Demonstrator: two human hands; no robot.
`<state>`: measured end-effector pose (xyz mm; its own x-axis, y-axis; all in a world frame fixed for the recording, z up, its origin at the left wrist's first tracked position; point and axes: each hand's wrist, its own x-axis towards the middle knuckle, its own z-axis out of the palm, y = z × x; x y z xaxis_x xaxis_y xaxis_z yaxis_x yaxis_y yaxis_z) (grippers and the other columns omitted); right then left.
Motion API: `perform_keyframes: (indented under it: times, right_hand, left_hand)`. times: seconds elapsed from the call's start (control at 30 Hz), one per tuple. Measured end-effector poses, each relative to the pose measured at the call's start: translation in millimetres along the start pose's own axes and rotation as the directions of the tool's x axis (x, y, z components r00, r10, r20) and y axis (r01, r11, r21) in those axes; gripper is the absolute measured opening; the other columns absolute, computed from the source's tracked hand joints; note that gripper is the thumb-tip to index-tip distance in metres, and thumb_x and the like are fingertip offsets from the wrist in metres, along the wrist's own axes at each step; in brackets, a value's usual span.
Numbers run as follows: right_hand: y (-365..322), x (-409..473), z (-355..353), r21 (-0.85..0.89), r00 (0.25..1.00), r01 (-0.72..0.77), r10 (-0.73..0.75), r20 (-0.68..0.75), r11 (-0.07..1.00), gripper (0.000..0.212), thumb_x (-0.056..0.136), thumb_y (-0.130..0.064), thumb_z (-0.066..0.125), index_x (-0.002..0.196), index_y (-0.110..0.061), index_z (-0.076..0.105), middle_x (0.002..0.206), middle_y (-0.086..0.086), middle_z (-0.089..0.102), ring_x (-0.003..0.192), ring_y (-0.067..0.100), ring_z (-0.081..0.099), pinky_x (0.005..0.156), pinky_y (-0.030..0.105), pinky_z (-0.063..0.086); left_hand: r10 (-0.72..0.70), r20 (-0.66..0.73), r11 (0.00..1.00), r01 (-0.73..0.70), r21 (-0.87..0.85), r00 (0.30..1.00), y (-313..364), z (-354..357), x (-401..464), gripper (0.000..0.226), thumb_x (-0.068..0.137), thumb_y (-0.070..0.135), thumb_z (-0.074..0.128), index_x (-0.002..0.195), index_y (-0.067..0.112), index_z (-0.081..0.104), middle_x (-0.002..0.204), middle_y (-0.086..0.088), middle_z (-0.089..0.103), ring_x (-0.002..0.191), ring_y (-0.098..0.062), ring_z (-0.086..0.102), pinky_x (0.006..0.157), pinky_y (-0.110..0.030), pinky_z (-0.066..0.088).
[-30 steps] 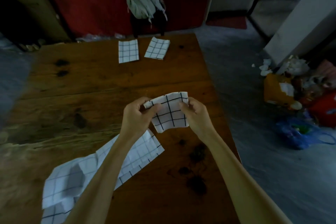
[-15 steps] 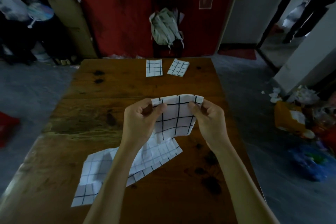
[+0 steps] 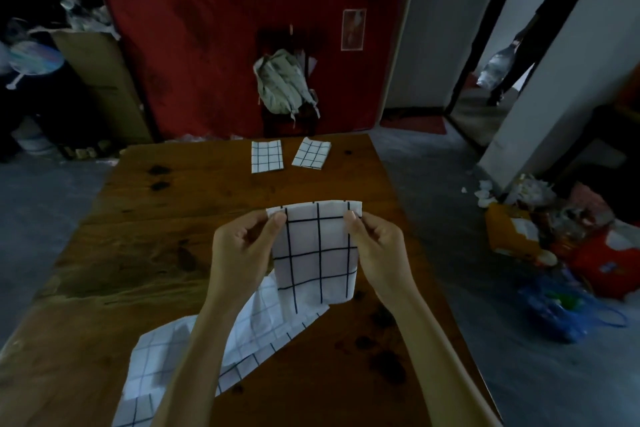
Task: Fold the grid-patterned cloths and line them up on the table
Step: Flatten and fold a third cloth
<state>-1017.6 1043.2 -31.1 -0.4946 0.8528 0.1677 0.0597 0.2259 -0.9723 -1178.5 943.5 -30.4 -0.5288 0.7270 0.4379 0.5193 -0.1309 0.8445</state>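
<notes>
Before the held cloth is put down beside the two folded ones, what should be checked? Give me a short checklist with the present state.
1. Left hand pinches the held cloth at its top corner: ok.
2. Right hand pinches the other top corner: ok.
3. Top edge level: ok.
4. Layers aligned at the bottom: cannot tell.
5. Bare table beside the folded cloths: ok.
6. Row straight: not ok, the right one lies tilted.

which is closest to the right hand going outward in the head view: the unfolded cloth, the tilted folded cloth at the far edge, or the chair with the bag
1. unfolded cloth, just below and left of the right hand, on the near table.
2. tilted folded cloth, at the table's far edge.
3. chair with the bag, beyond the table against the red wall.
</notes>
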Motion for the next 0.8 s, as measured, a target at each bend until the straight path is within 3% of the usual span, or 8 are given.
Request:
perform_keyframes:
  times: [0.07, 0.13, 0.23, 0.3, 0.43, 0.57, 0.67, 0.8]
  right_hand:
    - [-1.5, 3.0, -7.8, -0.072, 1.000, 0.027, -0.027, 0.003, 0.997, 0.052, 0.091, -0.043, 0.053, 0.068, 0.004, 0.052, 0.057, 0.018, 0.044, 0.051, 0.023, 0.038, 0.047, 0.027, 0.030]
    - [-2.0, 7.6, -14.8, -0.166, 0.999, 0.036, -0.031, 0.036, 0.985, 0.046, 0.094, -0.035, 0.055, 0.062, -0.002, 0.051, 0.053, 0.005, 0.042, 0.048, 0.017, 0.037, 0.047, 0.029, 0.030]
    - [-8.8, 11.7, -19.6, -0.323, 0.987, 0.080, -0.031, 0.156, 0.943, 0.033, 0.095, -0.034, 0.055, 0.063, -0.032, 0.055, 0.050, -0.009, 0.047, 0.045, 0.006, 0.039, 0.045, 0.024, 0.031]
    - [-13.0, 14.5, -21.6, -0.428, 0.978, 0.114, -0.025, 0.208, 0.897, 0.029, 0.096, -0.028, 0.055, 0.070, -0.040, 0.055, 0.061, -0.011, 0.059, 0.052, 0.006, 0.054, 0.050, 0.027, 0.044]
    - [-18.5, 21.5, -28.9, -0.530, 0.974, 0.111, 0.014, 0.227, 0.841, 0.022, 0.095, -0.033, 0.055, 0.074, -0.036, 0.059, 0.073, 0.002, 0.066, 0.067, 0.023, 0.063, 0.066, 0.045, 0.053]
    - [-11.0, 25.7, -38.7, -0.633, 0.961, 0.120, 0.071, 0.268, 0.765, 0.031, 0.095, -0.046, 0.050, 0.075, -0.025, 0.062, 0.064, -0.003, 0.056, 0.056, 0.016, 0.051, 0.056, 0.032, 0.042]
    - [10.2, 22.3, -63.4, -0.679, 0.948, 0.010, 0.209, 0.239, 0.734, 0.026, 0.098, -0.039, 0.046, 0.087, -0.025, 0.066, 0.071, -0.006, 0.060, 0.062, 0.010, 0.056, 0.061, 0.024, 0.044]
    - [45.3, 12.8, -96.0, -0.735, 0.918, -0.109, 0.351, 0.184, 0.670, 0.019, 0.098, -0.032, 0.048, 0.094, -0.027, 0.065, 0.085, -0.010, 0.066, 0.075, 0.002, 0.061, 0.074, 0.023, 0.050]
  left_hand:
    - [0.033, -0.017, 0.999, -0.032, 0.043, 0.999, 3.6, 4.6, 4.9, 0.024, 0.089, 0.030, 0.055, 0.088, 0.010, 0.067, 0.060, 0.006, 0.059, 0.050, -0.004, 0.050, 0.046, -0.008, 0.034]
    - [0.104, -0.013, 0.986, -0.101, 0.135, 0.995, 9.2, 10.6, 12.7, 0.030, 0.089, 0.033, 0.058, 0.112, 0.016, 0.063, 0.093, 0.011, 0.067, 0.077, 0.005, 0.061, 0.062, -0.005, 0.044]
    - [0.246, 0.212, 0.929, -0.293, 0.228, 0.946, 20.2, 27.1, 29.3, 0.042, 0.089, 0.046, 0.056, 0.118, 0.016, 0.061, 0.112, 0.009, 0.063, 0.103, -0.001, 0.059, 0.084, -0.018, 0.050]
    - [0.313, 0.355, 0.870, -0.416, 0.263, 0.881, 25.7, 39.1, 36.9, 0.040, 0.089, 0.047, 0.052, 0.111, 0.017, 0.066, 0.103, 0.005, 0.069, 0.095, -0.006, 0.062, 0.082, -0.030, 0.053]
    - [0.356, 0.379, 0.886, -0.437, 0.154, 0.854, 24.4, 51.5, 46.0, 0.018, 0.090, 0.031, 0.061, 0.093, 0.016, 0.071, 0.085, 0.006, 0.067, 0.077, -0.003, 0.061, 0.067, -0.023, 0.051]
    - [0.337, 0.351, 0.898, -0.410, 0.158, 0.873, 14.9, 50.5, 52.5, 0.008, 0.088, 0.023, 0.063, 0.086, 0.020, 0.070, 0.082, 0.012, 0.065, 0.076, 0.001, 0.061, 0.067, -0.013, 0.049]
    - [0.295, 0.228, 0.907, -0.347, 0.239, 0.928, 4.8, 35.9, 57.6, 0.007, 0.085, 0.006, 0.067, 0.086, 0.011, 0.071, 0.083, 0.008, 0.067, 0.076, 0.007, 0.059, 0.070, -0.006, 0.047]
    - [0.233, 0.111, 0.928, -0.255, 0.272, 0.966, -5.4, 15.8, 63.9, 0.008, 0.086, 0.004, 0.065, 0.088, 0.009, 0.071, 0.083, 0.004, 0.068, 0.076, 0.007, 0.059, 0.069, -0.004, 0.046]
